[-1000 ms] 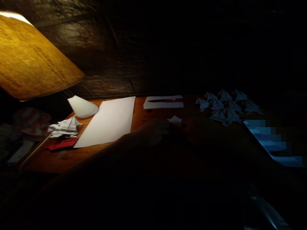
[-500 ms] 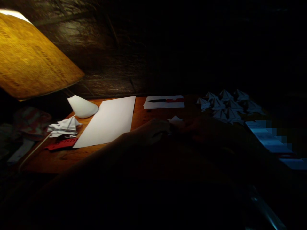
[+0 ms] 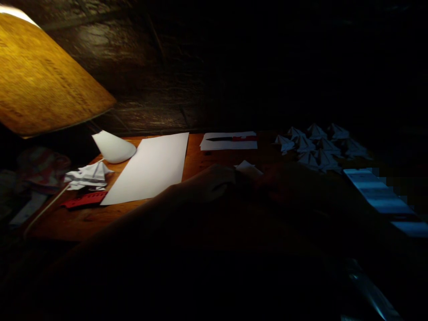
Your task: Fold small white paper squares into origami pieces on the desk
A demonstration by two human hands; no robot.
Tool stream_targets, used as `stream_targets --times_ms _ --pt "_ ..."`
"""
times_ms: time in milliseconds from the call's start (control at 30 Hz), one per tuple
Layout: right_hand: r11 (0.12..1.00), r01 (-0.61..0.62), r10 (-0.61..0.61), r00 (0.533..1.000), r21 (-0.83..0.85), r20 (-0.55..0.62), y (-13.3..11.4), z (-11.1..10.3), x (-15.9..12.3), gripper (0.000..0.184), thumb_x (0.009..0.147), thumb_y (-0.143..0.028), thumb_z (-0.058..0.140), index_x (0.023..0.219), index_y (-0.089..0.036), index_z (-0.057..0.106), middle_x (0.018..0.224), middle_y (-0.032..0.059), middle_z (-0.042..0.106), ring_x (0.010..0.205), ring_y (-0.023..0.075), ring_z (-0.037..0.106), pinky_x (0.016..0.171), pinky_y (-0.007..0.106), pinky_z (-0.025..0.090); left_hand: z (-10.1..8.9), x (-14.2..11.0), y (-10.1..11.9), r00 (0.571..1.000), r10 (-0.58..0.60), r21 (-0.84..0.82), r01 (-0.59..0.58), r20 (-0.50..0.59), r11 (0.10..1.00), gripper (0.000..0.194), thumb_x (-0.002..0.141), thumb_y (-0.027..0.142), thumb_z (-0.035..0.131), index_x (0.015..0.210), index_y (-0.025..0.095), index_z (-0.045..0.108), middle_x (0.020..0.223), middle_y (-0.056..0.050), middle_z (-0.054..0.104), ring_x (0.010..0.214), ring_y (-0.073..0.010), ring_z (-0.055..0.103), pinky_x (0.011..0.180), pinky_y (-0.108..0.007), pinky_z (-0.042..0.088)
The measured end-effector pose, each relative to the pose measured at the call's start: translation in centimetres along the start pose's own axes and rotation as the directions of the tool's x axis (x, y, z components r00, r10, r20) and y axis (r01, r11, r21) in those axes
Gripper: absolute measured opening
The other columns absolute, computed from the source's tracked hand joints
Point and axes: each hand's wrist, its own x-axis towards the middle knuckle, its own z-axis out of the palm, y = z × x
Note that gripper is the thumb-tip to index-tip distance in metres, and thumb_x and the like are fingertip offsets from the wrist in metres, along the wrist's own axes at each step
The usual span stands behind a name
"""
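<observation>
A small piece of folded white paper [image 3: 246,167] shows between my two hands at the middle of the table, its pointed top upward. My left hand [image 3: 216,182] is closed at its left side, fingers curled against it. On its right, my right hand [image 3: 276,183] is closed around the paper's edge, mostly lost in shadow. The lower part of the paper is hidden by the dark. Just beyond the hands, a knife [image 3: 230,139] with a red handle lies on a stack of small white sheets [image 3: 229,146].
A lamp with a yellow-brown shade [image 3: 50,80] and white base [image 3: 115,149] stands left. Nearby lie a large white sheet [image 3: 150,167], crumpled folded paper [image 3: 88,175] and a red object [image 3: 85,200]. Several folded paper shapes [image 3: 319,147] and bluish-lit strips [image 3: 377,191] lie right.
Both hands stay in nearly the same place. A little more of the folded paper shows beside my right hand, and the view has shifted slightly.
</observation>
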Motion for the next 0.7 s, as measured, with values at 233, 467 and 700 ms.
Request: stream_targets --times_ms 233,467,700 --pt "0.977 -0.208 0.204 0.976 -0.055 -0.071 -0.63 0.58 0.58 0.037 0.084 -0.015 0.056 0.119 -0.020 0.062 0.104 0.0108 0.070 0.083 0.0215 0.063 0.064 0.027 0.034 -0.16 -0.02 0.57 0.999 -0.040 0.021 0.040 -0.009 0.999 0.028 0.088 0.010 0.048 0.111 0.021 0.059 0.115 -0.008 0.066 0.108 -0.0238 0.060 0.098 -0.042 0.049" --pt "0.963 -0.251 0.243 0.966 -0.093 -0.089 -1.02 0.31 0.86 0.037 0.084 -0.017 0.055 0.120 -0.021 0.063 0.101 0.0115 0.069 0.081 0.0230 0.063 0.062 0.029 0.030 -0.04 0.43 0.48 0.999 -0.012 0.052 0.010 0.040 0.999 0.037 0.087 0.008 0.048 0.118 0.021 0.063 0.119 -0.010 0.067 0.115 -0.0263 0.060 0.100 -0.045 0.049" --pt "0.975 -0.183 0.159 0.970 -0.127 -0.182 -0.42 0.84 0.72 0.036 0.086 -0.023 0.055 0.121 -0.022 0.065 0.099 0.0097 0.070 0.078 0.0219 0.061 0.061 0.030 0.025 0.20 0.69 0.03 1.000 0.018 -0.002 -0.018 0.019 1.000 0.048 0.086 0.005 0.048 0.127 0.025 0.064 0.123 -0.008 0.068 0.116 -0.0257 0.061 0.102 -0.046 0.050"
